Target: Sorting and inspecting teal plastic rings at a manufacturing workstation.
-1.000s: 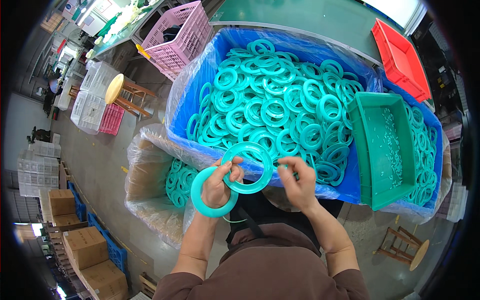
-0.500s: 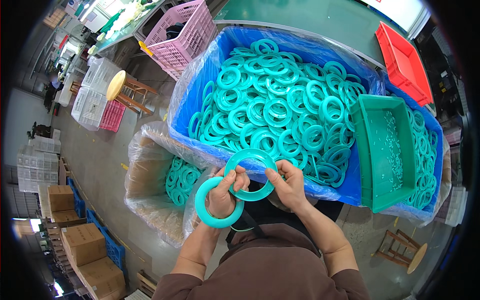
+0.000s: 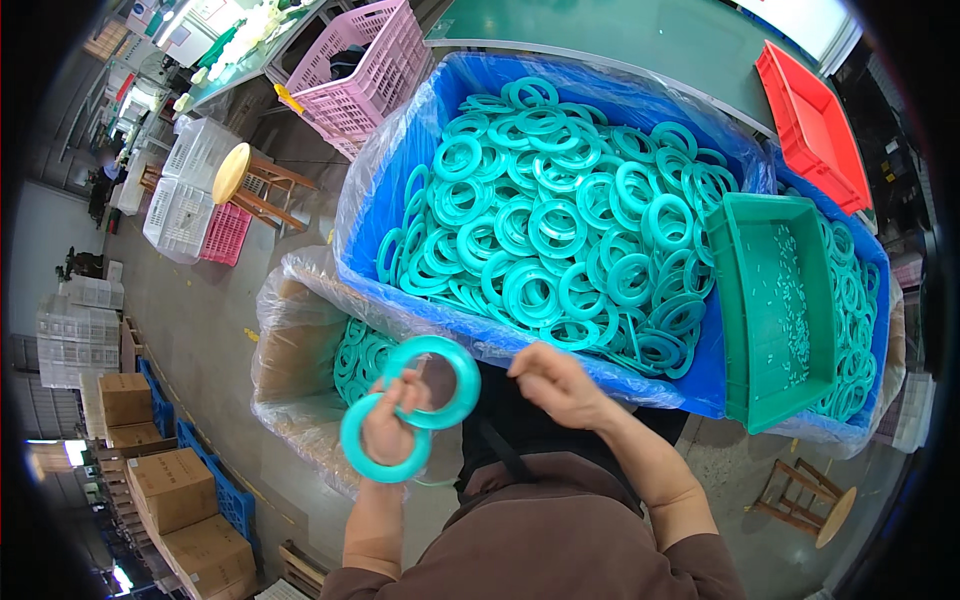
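Observation:
My left hand point(image 3: 388, 425) grips a turquoise plastic ring point(image 3: 462, 388) at its lower left side, over the lined carton at the left. A second turquoise ring point(image 3: 385, 470) hangs around that hand and overlaps the first. Apart from both rings, my right hand point(image 3: 562, 388) is at the near edge of the big blue bin point(image 3: 400, 125), its fingers curled in; whether they hold something small is hidden. Many like rings point(image 3: 533, 228) are heaped in the bin. More rings point(image 3: 352, 358) lie in the plastic-lined carton point(image 3: 285, 345).
A green tray point(image 3: 743, 330) with small white pieces point(image 3: 795, 310) rests across the bin's right part. Behind it, a red tray point(image 3: 815, 130) sits by the green table point(image 3: 600, 35). A pink crate point(image 3: 365, 85) and wooden stools point(image 3: 233, 172) stand around; cartons point(image 3: 172, 488) are stacked at lower left.
My right hand has let go of the upper ring and drawn slightly back. The left hand has moved left and down with both rings, over the lined carton.

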Motion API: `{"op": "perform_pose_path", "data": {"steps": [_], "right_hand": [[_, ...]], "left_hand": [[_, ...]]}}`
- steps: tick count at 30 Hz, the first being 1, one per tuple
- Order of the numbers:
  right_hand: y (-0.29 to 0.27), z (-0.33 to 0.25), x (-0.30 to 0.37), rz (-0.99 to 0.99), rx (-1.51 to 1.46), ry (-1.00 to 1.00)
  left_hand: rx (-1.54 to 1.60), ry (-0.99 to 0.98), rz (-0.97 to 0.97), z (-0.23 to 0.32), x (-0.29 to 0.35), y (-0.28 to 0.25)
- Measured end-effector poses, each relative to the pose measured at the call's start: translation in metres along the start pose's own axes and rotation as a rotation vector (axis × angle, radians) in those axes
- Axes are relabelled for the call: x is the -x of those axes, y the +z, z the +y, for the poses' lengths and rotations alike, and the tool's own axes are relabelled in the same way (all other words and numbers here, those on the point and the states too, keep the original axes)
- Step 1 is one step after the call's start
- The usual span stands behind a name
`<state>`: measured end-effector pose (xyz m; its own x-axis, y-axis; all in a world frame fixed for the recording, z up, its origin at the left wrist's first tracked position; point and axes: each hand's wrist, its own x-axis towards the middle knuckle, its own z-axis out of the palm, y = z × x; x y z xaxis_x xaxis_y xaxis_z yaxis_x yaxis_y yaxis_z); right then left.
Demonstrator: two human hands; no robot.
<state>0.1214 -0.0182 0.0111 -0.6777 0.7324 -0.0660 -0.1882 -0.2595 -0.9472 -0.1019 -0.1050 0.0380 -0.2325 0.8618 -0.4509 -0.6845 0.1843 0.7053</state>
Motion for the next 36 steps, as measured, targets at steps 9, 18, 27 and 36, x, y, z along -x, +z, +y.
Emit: {"op": "perform_pose_path", "data": {"steps": [9, 18, 27, 36], "right_hand": [[-0.194, -0.093, 0.119, 1.121, 1.083, -0.027], [-0.205, -0.097, 0.110, 1.105, 1.716, -0.225], [-0.152, 0.022, -0.103, 0.544, 1.373, -0.226], [-0.174, 0.073, -0.173, 0.442, 1.815, -0.025]], "left_hand": [[-0.676, 0.247, 0.743, 0.022, -0.055, -0.234], [-0.843, -0.004, 0.865, 0.007, -0.087, -0.310], [-1.603, -0.165, 0.984, -0.005, -0.092, -0.305], [-1.124, 0.482, 0.678, 0.025, -0.089, -0.183]]}}
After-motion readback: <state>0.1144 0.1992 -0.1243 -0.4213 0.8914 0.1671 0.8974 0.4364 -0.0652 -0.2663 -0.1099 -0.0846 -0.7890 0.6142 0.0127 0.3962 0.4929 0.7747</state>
